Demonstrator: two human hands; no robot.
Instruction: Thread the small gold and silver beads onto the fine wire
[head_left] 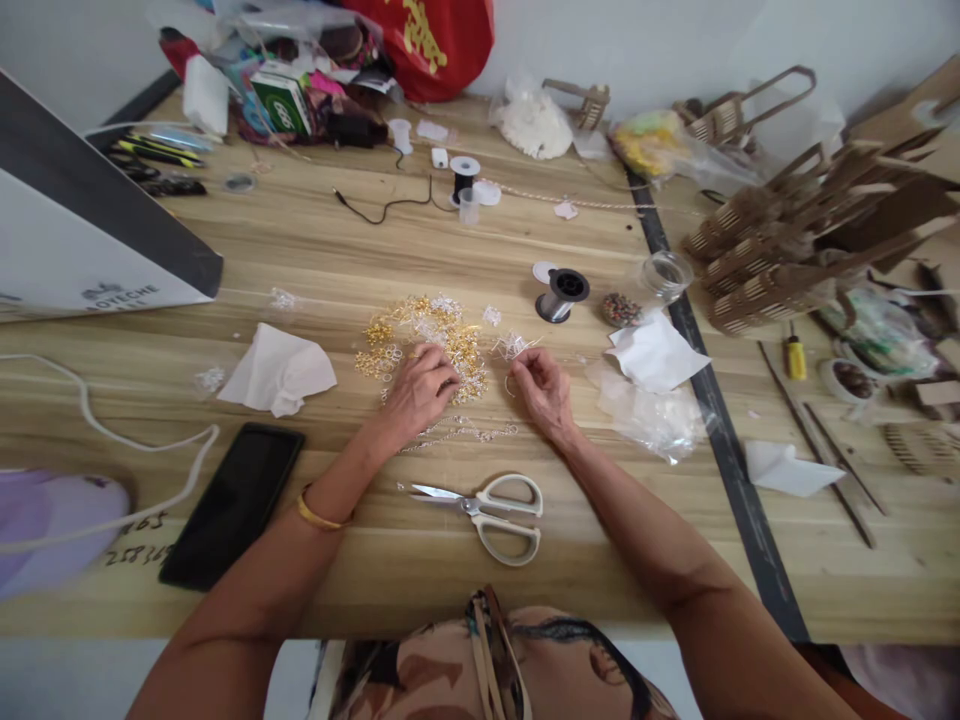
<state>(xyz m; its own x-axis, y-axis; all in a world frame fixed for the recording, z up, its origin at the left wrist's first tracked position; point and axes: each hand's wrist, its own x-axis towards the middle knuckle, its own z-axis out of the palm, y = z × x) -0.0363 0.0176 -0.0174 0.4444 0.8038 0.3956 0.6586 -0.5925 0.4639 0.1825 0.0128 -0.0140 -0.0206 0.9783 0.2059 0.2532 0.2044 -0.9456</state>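
My left hand (422, 388) rests at the front edge of a pile of gold and silver coloured small parts (405, 325), its fingers bent and close together; whatever is between them is too small to name. To its right, my right hand (543, 388) pinches at the edge of a small bundle of thin clear or silver strands (513, 345). A silver chain (480, 431) lies on the table between and below both hands. Nearer to me are scissors (480, 508) with white handles, blades partly apart and pointing left.
A black phone (234, 505), white cloth or paper (279, 372) and cable (82, 400) lie left. Right are a wire spool (561, 294), glass jar (666, 278), white paper (658, 352) and plastic bag (656, 420). Brown baskets (795, 240) stand far right; bags (442, 45) sit at the back.
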